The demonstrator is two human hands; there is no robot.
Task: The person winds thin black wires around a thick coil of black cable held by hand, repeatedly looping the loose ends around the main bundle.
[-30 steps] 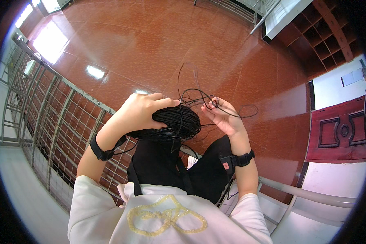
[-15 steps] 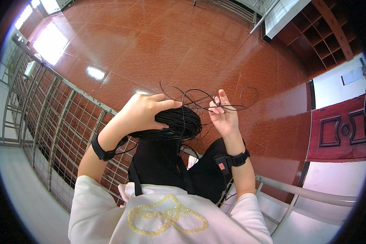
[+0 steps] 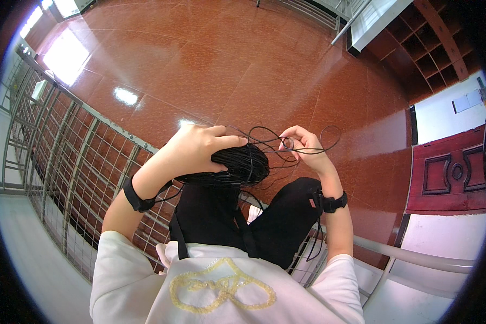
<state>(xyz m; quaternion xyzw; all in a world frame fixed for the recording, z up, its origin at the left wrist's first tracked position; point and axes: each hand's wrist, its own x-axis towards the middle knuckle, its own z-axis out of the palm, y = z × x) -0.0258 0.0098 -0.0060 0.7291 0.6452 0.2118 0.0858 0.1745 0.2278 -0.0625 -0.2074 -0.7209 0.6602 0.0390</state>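
Observation:
A thick bundle of thin black cord [image 3: 237, 166] lies over my dark-trousered lap. My left hand [image 3: 202, 144] grips its upper left side, with the thumb on the near part and the fingers over the far edge. To the right, my right hand [image 3: 309, 148] is closed with finger and thumb pinched on loose strands of the same cord. Several thin loops [image 3: 259, 128] of cord stretch between the two hands, and one loop sticks out past my right wrist. Exactly where the strands pass between my right fingers is hard to make out.
A metal grid railing [image 3: 86, 156] runs along my left. Under me and to my right is a pale metal rail [image 3: 410, 256]. Reddish tiled floor [image 3: 210, 59] spreads ahead. A dark red door [image 3: 453, 173] and a wooden rack [image 3: 432, 54] stand at the right.
My right hand has turned, its raised finger now bent in toward the cord, and its forearm has swung outward to the right. The loops shifted with it. My left hand has barely moved.

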